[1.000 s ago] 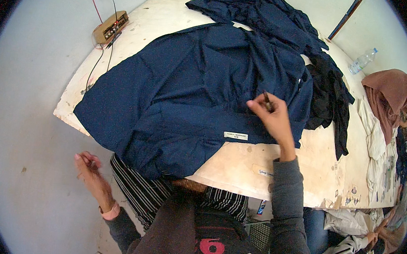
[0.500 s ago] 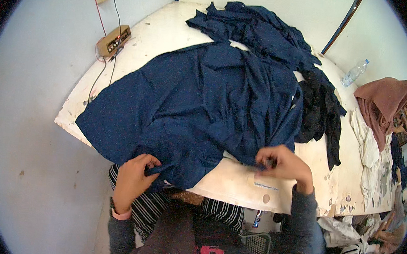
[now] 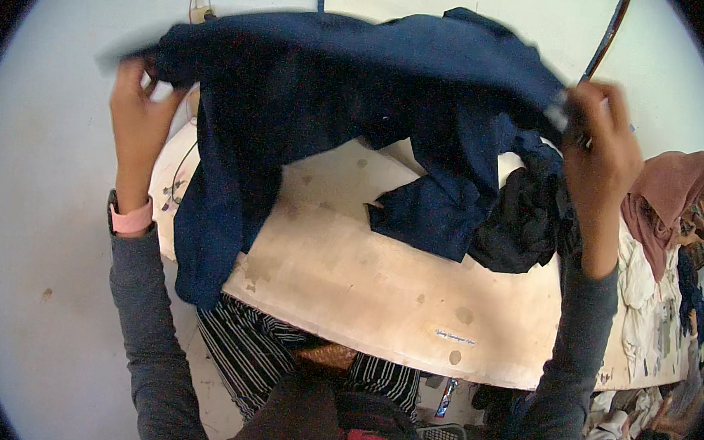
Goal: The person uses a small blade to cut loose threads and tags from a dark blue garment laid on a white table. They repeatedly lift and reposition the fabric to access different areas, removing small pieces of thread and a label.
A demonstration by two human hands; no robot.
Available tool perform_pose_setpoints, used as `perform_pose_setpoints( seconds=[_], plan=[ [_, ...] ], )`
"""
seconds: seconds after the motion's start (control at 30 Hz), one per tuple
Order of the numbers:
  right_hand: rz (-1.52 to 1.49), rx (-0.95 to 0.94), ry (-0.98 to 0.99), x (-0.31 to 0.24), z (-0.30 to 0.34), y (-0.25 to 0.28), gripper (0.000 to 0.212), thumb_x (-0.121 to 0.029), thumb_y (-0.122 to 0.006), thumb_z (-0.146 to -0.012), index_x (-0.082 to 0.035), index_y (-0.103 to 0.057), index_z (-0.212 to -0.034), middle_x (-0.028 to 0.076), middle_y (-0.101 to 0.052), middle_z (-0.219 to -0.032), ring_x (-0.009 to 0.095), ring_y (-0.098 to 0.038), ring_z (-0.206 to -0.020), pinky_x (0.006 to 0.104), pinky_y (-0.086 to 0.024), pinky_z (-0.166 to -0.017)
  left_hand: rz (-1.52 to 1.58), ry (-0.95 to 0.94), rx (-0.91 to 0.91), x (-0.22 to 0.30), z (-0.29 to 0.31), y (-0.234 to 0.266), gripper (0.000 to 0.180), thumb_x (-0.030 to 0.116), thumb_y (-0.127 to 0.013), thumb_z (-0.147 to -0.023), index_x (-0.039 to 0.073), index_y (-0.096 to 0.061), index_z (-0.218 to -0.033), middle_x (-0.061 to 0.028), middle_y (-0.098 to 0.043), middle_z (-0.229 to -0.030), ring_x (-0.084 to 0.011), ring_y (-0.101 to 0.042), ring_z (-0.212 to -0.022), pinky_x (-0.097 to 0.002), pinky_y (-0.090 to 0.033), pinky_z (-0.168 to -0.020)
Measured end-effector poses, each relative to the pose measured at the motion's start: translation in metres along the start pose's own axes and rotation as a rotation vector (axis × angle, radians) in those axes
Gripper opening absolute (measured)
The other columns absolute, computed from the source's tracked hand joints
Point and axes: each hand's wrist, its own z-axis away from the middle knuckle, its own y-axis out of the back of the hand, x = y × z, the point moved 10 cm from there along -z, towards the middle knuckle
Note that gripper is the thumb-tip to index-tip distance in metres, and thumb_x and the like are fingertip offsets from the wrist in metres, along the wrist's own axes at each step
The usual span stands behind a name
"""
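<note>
A navy blue garment [image 3: 323, 60] is stretched between my two hands, raised above the table. My left hand [image 3: 141, 112] pinches its left end near the wall. At the opposite end my right hand [image 3: 604, 149] has its fingers closed on the cloth, a little blurred by motion. Long folds hang from the left side past the table's near edge. Another navy flap [image 3: 439, 214] drops to the tabletop in the middle; I cannot tell whether it belongs to the same garment. A crumpled black cloth [image 3: 517, 225] lies close to it.
The pale, stained table [image 3: 395, 306] carries a small paper label [image 3: 455, 337] near its front edge. White cloth [image 3: 635, 284] lies on the right, by a person in a brown head covering [image 3: 668, 191]. A white wall [image 3: 48, 196] stands at the left.
Both hands have risen and moved apart, away from the table's near edge. The navy garment, spread over the table before, is lifted, baring much of the tabletop and hiding the brown box on the left.
</note>
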Motion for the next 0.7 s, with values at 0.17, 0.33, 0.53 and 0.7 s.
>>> perform_pose_setpoints(
  seconds=[0.17,0.33,0.53,0.7],
  plan=[
    [-0.298,-0.554,0.210,-0.096,0.095,-0.027,0.025,-0.004,-0.070,-0.067,-0.017,-0.066,-0.088,-0.001,-0.064,-0.093,0.024,-0.061,-0.068,0.0380,-0.047,-0.058,-0.115,0.058,-0.431,-0.038,0.110,0.009,0.030,-0.016,-0.062,-0.068,-0.001,-0.051,-0.092,-0.0114,-0.050,-0.088,-0.0256,-0.057,-0.080,-0.0325,-0.048,-0.072],
    [-0.807,-1.107,0.333,-0.197,0.213,-0.023,0.027,-0.018,-0.071,-0.076,-0.018,-0.066,-0.103,0.000,-0.061,-0.100,0.022,-0.063,-0.068,0.0358,-0.050,-0.062,-0.301,0.117,-0.815,-0.058,0.210,0.010,0.020,-0.010,-0.059,-0.078,0.002,-0.057,-0.094,-0.0136,-0.058,-0.095,-0.0352,-0.062,-0.091,-0.0426,-0.050,-0.077],
    [-1.229,-1.043,0.002,-0.217,0.207,-0.031,0.033,-0.013,-0.073,-0.071,-0.016,-0.067,-0.104,0.005,-0.060,-0.088,0.028,-0.062,-0.069,0.0387,-0.048,-0.062,-0.439,0.288,-0.581,-0.013,0.207,0.058,0.026,-0.005,-0.059,-0.087,0.006,-0.066,-0.110,-0.0157,-0.063,-0.122,-0.0361,-0.062,-0.112,-0.0428,-0.051,-0.094],
    [-1.041,-0.959,-0.242,-0.219,0.227,-0.059,0.030,-0.010,-0.070,-0.078,-0.013,-0.063,-0.107,0.009,-0.063,-0.090,0.033,-0.064,-0.072,0.0425,-0.049,-0.063,0.051,0.489,-0.699,0.067,0.238,0.005,0.016,0.007,-0.069,-0.091,0.004,-0.068,-0.106,-0.0119,-0.066,-0.115,-0.0320,-0.068,-0.101,-0.0406,-0.054,-0.088]
  ],
)
